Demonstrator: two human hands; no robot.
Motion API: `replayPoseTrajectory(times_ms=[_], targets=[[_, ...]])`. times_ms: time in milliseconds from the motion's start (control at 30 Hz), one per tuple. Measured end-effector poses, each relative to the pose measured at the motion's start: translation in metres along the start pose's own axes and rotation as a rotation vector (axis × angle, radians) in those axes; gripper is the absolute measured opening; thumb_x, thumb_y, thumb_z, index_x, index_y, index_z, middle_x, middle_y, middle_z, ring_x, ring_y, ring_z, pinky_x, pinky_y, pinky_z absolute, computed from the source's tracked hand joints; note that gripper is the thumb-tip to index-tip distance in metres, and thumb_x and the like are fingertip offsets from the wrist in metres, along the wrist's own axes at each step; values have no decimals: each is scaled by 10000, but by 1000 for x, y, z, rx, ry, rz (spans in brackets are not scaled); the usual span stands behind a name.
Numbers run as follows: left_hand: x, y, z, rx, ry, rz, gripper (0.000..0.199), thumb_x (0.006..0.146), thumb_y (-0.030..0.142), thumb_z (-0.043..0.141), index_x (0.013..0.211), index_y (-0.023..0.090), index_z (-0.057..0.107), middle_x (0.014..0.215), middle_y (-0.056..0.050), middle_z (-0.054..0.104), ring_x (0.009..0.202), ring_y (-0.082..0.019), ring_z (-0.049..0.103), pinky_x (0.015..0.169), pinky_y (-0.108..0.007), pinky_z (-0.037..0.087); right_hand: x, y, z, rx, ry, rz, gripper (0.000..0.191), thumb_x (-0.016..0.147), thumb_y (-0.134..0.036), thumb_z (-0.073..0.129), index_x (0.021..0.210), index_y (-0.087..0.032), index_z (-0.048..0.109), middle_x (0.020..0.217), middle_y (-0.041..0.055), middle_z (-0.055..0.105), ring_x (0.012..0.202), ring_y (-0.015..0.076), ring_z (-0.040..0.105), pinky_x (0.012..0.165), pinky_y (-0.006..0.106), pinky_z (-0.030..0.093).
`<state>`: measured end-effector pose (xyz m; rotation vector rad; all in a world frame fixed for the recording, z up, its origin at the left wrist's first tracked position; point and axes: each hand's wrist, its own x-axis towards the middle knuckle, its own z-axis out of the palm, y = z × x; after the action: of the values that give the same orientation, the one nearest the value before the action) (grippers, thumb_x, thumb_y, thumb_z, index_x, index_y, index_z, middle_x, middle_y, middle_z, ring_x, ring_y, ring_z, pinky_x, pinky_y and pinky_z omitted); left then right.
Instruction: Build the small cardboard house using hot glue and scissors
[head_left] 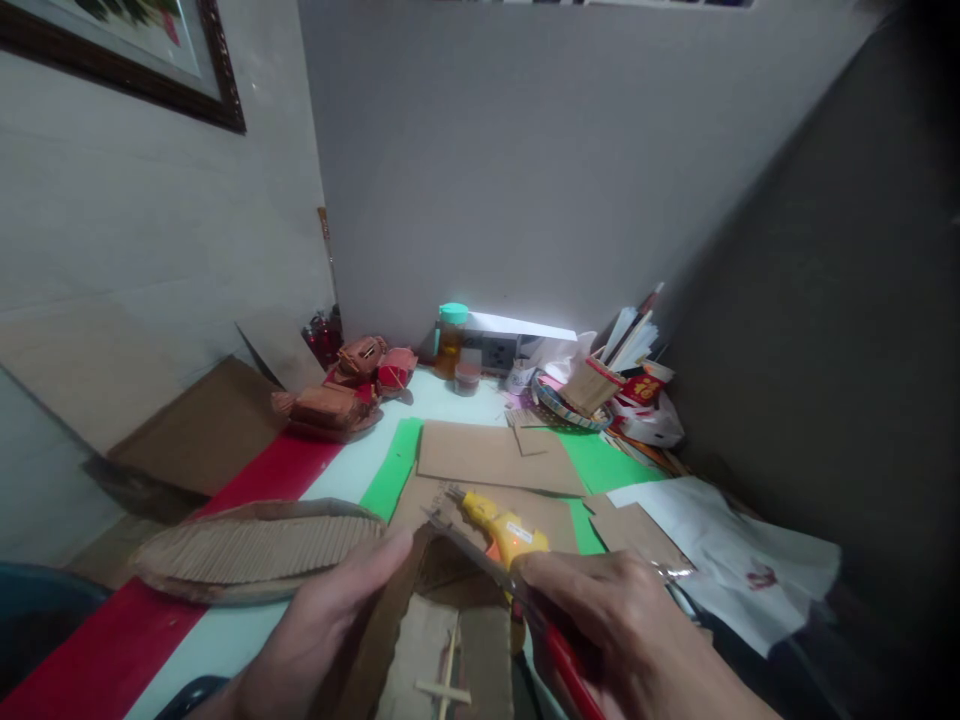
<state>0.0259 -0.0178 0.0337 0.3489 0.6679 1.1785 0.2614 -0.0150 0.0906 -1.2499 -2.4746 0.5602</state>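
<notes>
Red at bottom centre of the frame: gripping a red-handled, dark metal scissors-like tool [562, 655] in the right hand [619, 610], curling the fingers round the handle and pointing the blade toward upper left, over the far end of a brown, trough-shaped cardboard piece [486, 645]. Holding this piece at bottom centre with the left hand [322, 620], laying the thumb along the wall near that end. Seeing inside it two pale, crossed wooden sticks [451, 660]. Facing, just beyond the blade, a yellow plastic glue gun [517, 537], lying nozzle to upper left on brown, flat cardboard [480, 455]. Looking also at a long, oval, ribbed cardboard tray [262, 545] at lower left, lying across a red strip [270, 468], and at a turquoise-lidded clear jar [450, 345] at centre, standing near the grey wall [510, 180].
</notes>
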Motion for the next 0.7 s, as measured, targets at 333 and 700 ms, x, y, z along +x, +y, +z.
replayPoseTrajectory(times_ms=[333,700], targets=[[0,12,26,175,-237,-245,252,961,279,586,1005,193,819,969,-58,817,1020,-244,738,919,-298,556,9,-3,-4,87,-45,52,205,799,-74,570,763,-236,450,736,-43,522,590,123,423,533,251,303],[-1,13,19,653,-119,-140,436,786,609,719,990,233,803,1125,-49,760,1125,-274,621,931,-279,484,16,-3,-5,581,159,214,244,884,-430,605,907,-191,650,622,-32,524,522,118,448,474,217,342]])
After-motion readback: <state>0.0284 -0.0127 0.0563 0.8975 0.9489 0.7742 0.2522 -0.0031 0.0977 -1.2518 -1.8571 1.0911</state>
